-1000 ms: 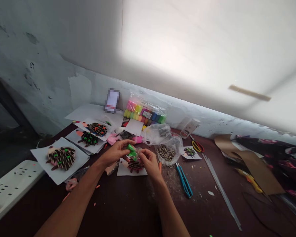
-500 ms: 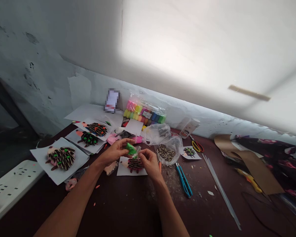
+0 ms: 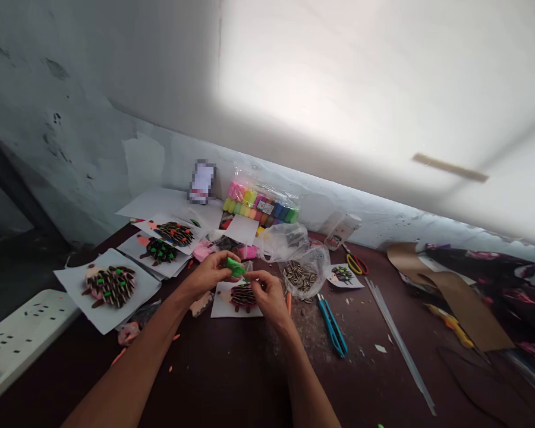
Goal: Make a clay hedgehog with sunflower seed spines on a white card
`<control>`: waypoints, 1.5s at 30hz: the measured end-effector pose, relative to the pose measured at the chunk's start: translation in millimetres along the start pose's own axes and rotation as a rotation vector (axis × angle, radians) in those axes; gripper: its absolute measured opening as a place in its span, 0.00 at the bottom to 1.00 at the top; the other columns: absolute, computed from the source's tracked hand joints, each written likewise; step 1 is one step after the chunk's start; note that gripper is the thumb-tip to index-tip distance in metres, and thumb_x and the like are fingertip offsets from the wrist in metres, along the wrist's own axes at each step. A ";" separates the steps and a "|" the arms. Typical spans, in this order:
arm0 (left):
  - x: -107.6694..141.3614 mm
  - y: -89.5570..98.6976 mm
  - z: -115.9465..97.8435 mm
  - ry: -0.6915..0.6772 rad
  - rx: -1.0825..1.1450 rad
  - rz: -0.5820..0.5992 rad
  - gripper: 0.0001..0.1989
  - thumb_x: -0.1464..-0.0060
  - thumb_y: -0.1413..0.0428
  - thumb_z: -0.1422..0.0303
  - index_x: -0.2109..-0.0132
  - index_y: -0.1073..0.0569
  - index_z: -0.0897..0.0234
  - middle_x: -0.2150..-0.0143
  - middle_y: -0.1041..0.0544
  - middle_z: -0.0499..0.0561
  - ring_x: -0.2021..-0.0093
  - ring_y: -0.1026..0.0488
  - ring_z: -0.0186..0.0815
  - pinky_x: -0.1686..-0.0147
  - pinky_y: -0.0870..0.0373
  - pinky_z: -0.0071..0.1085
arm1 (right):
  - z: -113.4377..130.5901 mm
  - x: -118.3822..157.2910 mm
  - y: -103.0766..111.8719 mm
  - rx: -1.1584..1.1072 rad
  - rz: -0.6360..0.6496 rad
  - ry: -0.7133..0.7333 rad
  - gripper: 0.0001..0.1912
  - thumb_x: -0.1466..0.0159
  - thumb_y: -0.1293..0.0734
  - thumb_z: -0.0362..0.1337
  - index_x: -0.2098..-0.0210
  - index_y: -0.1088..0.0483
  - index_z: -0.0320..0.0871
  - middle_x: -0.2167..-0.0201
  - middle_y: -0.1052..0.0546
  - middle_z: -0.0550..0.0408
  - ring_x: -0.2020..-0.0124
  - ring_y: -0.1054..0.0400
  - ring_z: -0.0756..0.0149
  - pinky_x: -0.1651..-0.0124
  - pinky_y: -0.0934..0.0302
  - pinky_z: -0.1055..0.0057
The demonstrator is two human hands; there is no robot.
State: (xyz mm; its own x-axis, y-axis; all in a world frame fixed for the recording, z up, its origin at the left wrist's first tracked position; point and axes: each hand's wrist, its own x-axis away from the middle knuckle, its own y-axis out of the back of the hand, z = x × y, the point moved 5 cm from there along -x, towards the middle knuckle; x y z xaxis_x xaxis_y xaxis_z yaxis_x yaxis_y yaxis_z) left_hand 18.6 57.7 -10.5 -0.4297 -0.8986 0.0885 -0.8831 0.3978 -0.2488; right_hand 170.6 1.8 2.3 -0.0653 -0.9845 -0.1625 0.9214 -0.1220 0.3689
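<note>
My left hand (image 3: 209, 274) grips a lump of bright green modelling clay (image 3: 235, 267) between fingers and thumb. My right hand (image 3: 270, 295) is curled, fingertips together, just right of the clay, and whatever lies between them is hidden. Below both hands lies a white card (image 3: 236, 303) bearing a clay hedgehog (image 3: 243, 296) studded with sunflower seeds. A scrap of clear plastic film (image 3: 248, 266) shows near the clay. To the right of my right hand sits a plastic bag of striped sunflower seeds (image 3: 299, 277).
Several seed hedgehogs on paper (image 3: 111, 285) lie to the left, beside a white power strip (image 3: 22, 339). A bagged set of coloured clay (image 3: 261, 205) leans on the wall. Blue-handled cutters (image 3: 332, 326), scissors (image 3: 355, 264), long clear strips (image 3: 399, 342) and brown card (image 3: 455, 291) lie right.
My right hand has moved down and away from the green clay, opening a gap between my hands. The clay stays in my left hand, and the clear film no longer sits against it.
</note>
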 end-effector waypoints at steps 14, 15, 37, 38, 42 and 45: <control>2.3 -3.3 -2.2 0.034 0.004 0.052 0.14 0.62 0.40 0.72 0.63 0.29 0.66 0.63 0.24 0.48 0.63 0.25 0.35 0.60 0.22 0.37 | 6.3 1.7 -3.1 0.136 0.050 0.085 0.06 0.44 0.32 0.33 0.69 0.23 0.45 0.74 0.25 0.57 0.75 0.37 0.70 0.71 0.45 0.74; 2.0 -3.3 -1.9 0.038 -0.005 0.059 0.14 0.62 0.40 0.73 0.63 0.29 0.66 0.63 0.24 0.48 0.64 0.25 0.35 0.60 0.22 0.36 | 6.9 1.7 -2.9 0.147 0.054 0.092 0.05 0.44 0.32 0.33 0.69 0.23 0.45 0.74 0.25 0.57 0.75 0.37 0.70 0.71 0.45 0.74; 4.5 -6.8 -6.0 0.043 -0.132 0.132 0.11 0.58 0.41 0.71 0.63 0.29 0.65 0.65 0.25 0.46 0.68 0.24 0.33 0.64 0.22 0.33 | -4.4 2.8 -5.5 0.083 0.044 -0.007 0.11 0.44 0.30 0.42 0.77 0.33 0.44 0.79 0.30 0.59 0.77 0.39 0.71 0.75 0.47 0.76; 4.6 -6.9 -6.2 0.045 -0.137 0.135 0.11 0.58 0.41 0.71 0.63 0.29 0.65 0.66 0.25 0.47 0.68 0.24 0.33 0.64 0.22 0.33 | -4.1 2.7 -5.3 0.094 0.045 0.005 0.11 0.44 0.30 0.41 0.77 0.33 0.44 0.79 0.30 0.60 0.77 0.40 0.71 0.75 0.47 0.76; 5.2 -7.3 -7.0 0.052 -0.143 0.138 0.11 0.58 0.41 0.71 0.63 0.29 0.65 0.66 0.25 0.46 0.68 0.24 0.33 0.64 0.23 0.33 | 2.0 2.6 -3.4 0.117 0.053 0.036 0.10 0.44 0.30 0.39 0.77 0.35 0.44 0.80 0.33 0.62 0.78 0.42 0.72 0.75 0.50 0.77; 4.8 -6.1 -6.4 0.051 -0.123 0.125 0.11 0.59 0.41 0.71 0.64 0.29 0.65 0.67 0.26 0.46 0.68 0.25 0.33 0.62 0.23 0.34 | 7.6 2.7 -1.7 0.102 0.079 0.005 0.07 0.45 0.32 0.36 0.76 0.35 0.44 0.81 0.34 0.63 0.79 0.42 0.73 0.76 0.50 0.77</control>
State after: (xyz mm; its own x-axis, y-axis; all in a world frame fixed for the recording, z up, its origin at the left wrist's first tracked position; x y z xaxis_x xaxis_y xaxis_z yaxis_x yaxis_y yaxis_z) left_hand 20.7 52.1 -2.4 -0.5439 -0.8314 0.1141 -0.8372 0.5283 -0.1410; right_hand 166.0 -1.6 8.2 0.0078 -0.9910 -0.1337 0.8800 -0.0567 0.4716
